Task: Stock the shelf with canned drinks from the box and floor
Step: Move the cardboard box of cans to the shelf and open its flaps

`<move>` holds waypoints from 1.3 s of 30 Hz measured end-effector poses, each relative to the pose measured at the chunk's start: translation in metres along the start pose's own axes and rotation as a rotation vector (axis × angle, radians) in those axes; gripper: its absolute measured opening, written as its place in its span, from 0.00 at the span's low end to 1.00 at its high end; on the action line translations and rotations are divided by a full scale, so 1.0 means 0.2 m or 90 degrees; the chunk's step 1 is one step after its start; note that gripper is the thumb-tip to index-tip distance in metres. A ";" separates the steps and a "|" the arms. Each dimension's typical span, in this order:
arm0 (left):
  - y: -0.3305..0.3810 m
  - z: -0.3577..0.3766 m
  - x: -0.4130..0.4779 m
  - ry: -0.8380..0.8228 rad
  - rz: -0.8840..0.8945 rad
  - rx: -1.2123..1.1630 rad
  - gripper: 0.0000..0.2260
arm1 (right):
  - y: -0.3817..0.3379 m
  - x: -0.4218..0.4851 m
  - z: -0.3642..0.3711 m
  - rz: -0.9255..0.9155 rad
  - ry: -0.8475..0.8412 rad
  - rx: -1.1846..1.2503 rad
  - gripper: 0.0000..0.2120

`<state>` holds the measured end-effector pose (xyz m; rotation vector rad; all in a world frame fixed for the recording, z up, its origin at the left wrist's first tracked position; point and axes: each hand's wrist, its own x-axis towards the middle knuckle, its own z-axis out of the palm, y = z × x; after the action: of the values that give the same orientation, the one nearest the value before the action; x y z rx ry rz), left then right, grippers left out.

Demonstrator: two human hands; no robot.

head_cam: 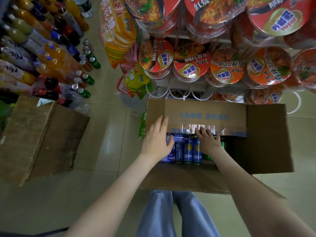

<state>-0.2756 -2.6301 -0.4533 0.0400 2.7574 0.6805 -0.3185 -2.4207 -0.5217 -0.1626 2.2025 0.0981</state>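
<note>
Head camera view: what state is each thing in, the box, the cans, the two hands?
cardboard box, open, far flap folded partly in over its contents.
blue cans, upright, packed inside the box.
green can, upright in the box, mostly hidden.
left hand, fingers straight, resting on the far flap.
right hand, fingertips at the flap's taped edge.
second box, on the floor, contents hidden.
</note>
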 end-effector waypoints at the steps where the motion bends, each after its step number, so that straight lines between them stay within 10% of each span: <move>1: 0.00 0.03 0.01 -0.053 0.027 -0.005 0.34 | 0.00 -0.01 -0.01 -0.008 0.014 0.002 0.33; 5: 0.00 0.16 0.05 -0.186 0.049 0.072 0.38 | 0.10 -0.14 -0.06 0.026 0.195 -0.039 0.32; 10: 0.05 0.28 0.08 -0.223 -0.001 0.113 0.41 | 0.48 -0.31 -0.07 0.341 0.438 0.116 0.44; 15: 0.08 0.37 0.11 -0.235 -0.043 0.116 0.43 | 0.67 -0.37 -0.01 0.449 0.381 0.210 0.50; 22: 0.11 0.41 0.14 -0.254 -0.064 0.154 0.43 | 0.47 -0.38 0.04 0.293 0.485 0.191 0.46; 31: 0.14 0.44 0.15 -0.198 -0.089 0.104 0.41 | 0.27 -0.23 0.18 0.088 0.291 0.246 0.43; 39: 0.25 0.44 0.31 -0.108 -0.409 -0.015 0.51 | 0.23 -0.02 0.17 0.244 0.243 0.313 0.51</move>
<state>-0.3115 -2.5406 -0.5225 -0.7216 2.3840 0.4968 -0.2966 -2.3697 -0.5374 0.5568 2.5369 -0.2843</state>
